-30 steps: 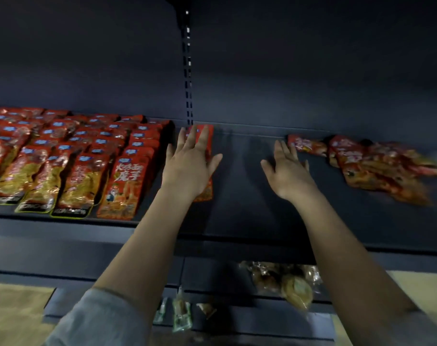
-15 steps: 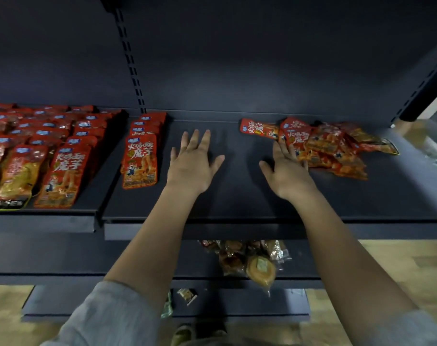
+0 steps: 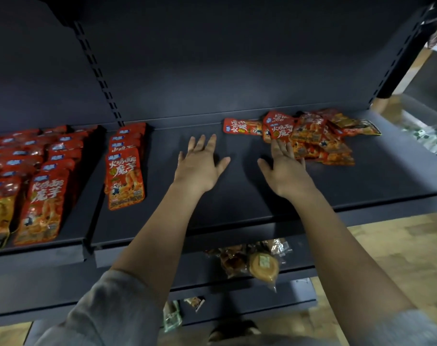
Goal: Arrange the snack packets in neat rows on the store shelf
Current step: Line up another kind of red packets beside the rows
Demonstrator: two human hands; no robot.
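While both grips (image 3: pixel 200 166) (image 3: pixel 286 171) spread flat, dark shelf (image 3: pixel 237 208) overhangs wooden floor (image 3: pixel 387 258).

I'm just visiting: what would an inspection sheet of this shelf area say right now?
Surface: dark shelf, bare in the middle.
Job's things: neat column of red packets at the left of this shelf; finished rows on the neighbouring shelf; loose pile at the back right.
Clutter: wrapped snacks on the lower shelf.
Hands: left hand open over the bare shelf; right hand open, fingers at the pile's edge.
Cables: nothing seen.
Surroundings: slotted upright, dark back panel, wooden floor.
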